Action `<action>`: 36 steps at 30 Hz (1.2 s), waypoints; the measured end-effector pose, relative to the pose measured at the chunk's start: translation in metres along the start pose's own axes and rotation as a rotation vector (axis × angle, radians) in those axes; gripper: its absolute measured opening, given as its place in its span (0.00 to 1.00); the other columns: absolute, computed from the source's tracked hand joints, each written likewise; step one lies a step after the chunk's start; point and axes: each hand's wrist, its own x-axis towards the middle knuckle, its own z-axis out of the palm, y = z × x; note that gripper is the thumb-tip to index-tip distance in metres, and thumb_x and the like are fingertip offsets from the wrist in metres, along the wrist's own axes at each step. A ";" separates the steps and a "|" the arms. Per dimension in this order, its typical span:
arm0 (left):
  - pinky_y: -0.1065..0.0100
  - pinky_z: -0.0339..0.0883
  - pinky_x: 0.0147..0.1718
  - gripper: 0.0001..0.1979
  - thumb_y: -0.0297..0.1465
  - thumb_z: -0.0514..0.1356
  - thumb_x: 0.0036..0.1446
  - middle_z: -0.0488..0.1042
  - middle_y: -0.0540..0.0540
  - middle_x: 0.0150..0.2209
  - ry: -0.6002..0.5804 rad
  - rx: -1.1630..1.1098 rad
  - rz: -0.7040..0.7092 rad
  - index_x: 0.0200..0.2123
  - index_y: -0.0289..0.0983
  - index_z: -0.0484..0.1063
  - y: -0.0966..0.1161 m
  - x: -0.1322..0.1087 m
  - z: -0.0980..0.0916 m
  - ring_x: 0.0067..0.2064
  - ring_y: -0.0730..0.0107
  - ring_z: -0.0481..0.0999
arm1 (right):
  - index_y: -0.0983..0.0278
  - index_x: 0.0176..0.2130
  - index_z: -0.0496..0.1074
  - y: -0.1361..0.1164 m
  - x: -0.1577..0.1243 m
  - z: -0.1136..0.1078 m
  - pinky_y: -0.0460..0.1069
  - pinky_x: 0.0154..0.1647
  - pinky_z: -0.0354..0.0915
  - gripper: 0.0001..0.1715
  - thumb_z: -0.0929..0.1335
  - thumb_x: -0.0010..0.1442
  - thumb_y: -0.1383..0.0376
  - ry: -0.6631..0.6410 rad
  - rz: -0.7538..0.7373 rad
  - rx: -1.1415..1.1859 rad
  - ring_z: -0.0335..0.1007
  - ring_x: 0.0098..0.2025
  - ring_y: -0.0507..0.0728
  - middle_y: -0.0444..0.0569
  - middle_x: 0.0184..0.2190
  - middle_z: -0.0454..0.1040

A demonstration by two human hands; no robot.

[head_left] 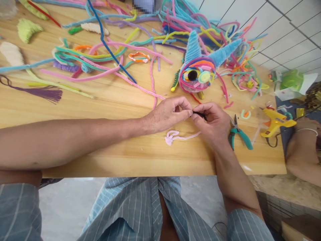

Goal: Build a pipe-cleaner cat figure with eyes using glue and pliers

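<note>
Together, fingers (204, 106) pinch a strip (200, 114) — slim, black.

Some things here are hard to see.
Fingers on the left hand (172, 113) and right hand (212, 120) hide part of a small black piece (200, 115), so its whole shape can't be told. The pale pink stem (185, 137) near the tabletop's (150, 160) front edge slips out of sight by the right hand. Past the right edge, another person's arm (302, 150) is cut off.
</note>
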 end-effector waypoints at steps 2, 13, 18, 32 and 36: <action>0.69 0.58 0.32 0.06 0.32 0.65 0.62 0.74 0.52 0.30 0.004 0.003 -0.014 0.34 0.36 0.76 0.001 0.000 0.000 0.32 0.75 0.66 | 0.57 0.38 0.79 -0.001 0.000 0.000 0.50 0.34 0.71 0.07 0.75 0.58 0.68 -0.003 0.007 -0.005 0.75 0.32 0.53 0.41 0.32 0.80; 0.69 0.63 0.35 0.11 0.37 0.67 0.61 0.76 0.49 0.34 0.037 -0.061 -0.035 0.36 0.34 0.76 -0.001 -0.001 0.000 0.34 0.74 0.69 | 0.57 0.41 0.76 -0.004 0.003 0.001 0.50 0.37 0.73 0.12 0.76 0.56 0.66 0.012 -0.002 0.017 0.76 0.36 0.54 0.42 0.35 0.79; 0.70 0.63 0.33 0.11 0.38 0.68 0.60 0.78 0.49 0.34 0.060 -0.062 -0.057 0.35 0.35 0.77 0.002 0.000 0.000 0.33 0.75 0.69 | 0.56 0.40 0.77 -0.001 0.002 -0.001 0.51 0.38 0.72 0.09 0.75 0.59 0.67 0.042 -0.052 -0.002 0.75 0.35 0.54 0.41 0.34 0.78; 0.70 0.66 0.34 0.09 0.35 0.68 0.60 0.76 0.50 0.30 0.098 -0.092 -0.065 0.34 0.35 0.76 0.003 0.000 -0.001 0.31 0.74 0.71 | 0.55 0.39 0.80 -0.003 0.002 -0.001 0.52 0.35 0.68 0.04 0.75 0.61 0.65 0.079 -0.075 -0.099 0.70 0.33 0.54 0.42 0.32 0.76; 0.70 0.66 0.35 0.08 0.34 0.68 0.61 0.76 0.51 0.30 0.106 -0.090 -0.046 0.34 0.35 0.76 0.003 -0.001 -0.001 0.32 0.75 0.70 | 0.55 0.40 0.82 -0.005 0.002 -0.002 0.51 0.32 0.66 0.04 0.75 0.62 0.64 0.094 -0.056 -0.086 0.68 0.31 0.53 0.42 0.33 0.76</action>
